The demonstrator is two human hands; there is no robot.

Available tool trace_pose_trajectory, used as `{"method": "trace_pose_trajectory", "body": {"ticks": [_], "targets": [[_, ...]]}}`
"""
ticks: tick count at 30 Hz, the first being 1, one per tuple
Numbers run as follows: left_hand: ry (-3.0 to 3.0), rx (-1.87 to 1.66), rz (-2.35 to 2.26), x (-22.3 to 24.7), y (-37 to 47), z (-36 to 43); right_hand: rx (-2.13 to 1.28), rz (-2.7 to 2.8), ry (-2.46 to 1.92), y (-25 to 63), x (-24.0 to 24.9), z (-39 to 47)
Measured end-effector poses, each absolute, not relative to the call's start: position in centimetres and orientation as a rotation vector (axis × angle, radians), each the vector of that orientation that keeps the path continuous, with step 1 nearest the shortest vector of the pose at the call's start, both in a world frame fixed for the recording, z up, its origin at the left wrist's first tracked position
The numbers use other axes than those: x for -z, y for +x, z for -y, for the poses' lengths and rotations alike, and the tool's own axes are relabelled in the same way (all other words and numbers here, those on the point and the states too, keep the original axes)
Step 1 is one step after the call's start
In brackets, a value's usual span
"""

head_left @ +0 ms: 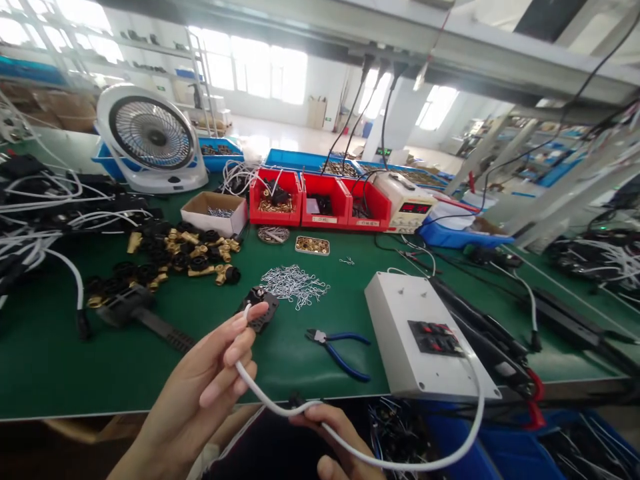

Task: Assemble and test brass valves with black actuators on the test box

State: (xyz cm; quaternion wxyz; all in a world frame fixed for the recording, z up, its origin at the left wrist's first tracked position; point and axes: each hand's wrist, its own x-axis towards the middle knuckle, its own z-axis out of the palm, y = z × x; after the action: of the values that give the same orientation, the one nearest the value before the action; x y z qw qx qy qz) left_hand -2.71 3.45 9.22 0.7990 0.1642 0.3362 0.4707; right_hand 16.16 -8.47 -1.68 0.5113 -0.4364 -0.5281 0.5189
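"Holding what in the left hand (200, 380)?"
"Pinching the white cable (267, 401) near one end, beside the black block (264, 312); and in the right hand (347, 425)?"
"Grasping the same cable farther along; from there, looping up to the white box (400, 347)."

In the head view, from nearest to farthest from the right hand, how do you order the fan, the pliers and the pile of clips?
From the right hand:
1. Pliers, just beyond it.
2. Pile of clips, farther forward, slightly left.
3. Fan, at the far left.
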Motion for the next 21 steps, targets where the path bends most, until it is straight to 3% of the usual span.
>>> {"method": "trace_pose_trajectory", "body": {"ticks": [6,11,16,21], "targets": [[0.337,-0.93,-0.663,-9.4,-1.9,-2.8,-1.158,0.658,-0.975,15.1,1.3,8.0],[0.533,-0.837,-0.713,-8.5,-2.7,-2.0,-1.478,0.423,-0.83,14.8,0.3,7.7],[1.268,-0.599,-1.157,-5.6,-4.3,-2.3,-1.508,0.31,-0.663,15.1,-0.6,7.6],[1.892,-0.573,-1.427,-3.0,-6.7,-2.3,-1.44,0.541,-0.733,14.7,-0.2,8.1]]}}
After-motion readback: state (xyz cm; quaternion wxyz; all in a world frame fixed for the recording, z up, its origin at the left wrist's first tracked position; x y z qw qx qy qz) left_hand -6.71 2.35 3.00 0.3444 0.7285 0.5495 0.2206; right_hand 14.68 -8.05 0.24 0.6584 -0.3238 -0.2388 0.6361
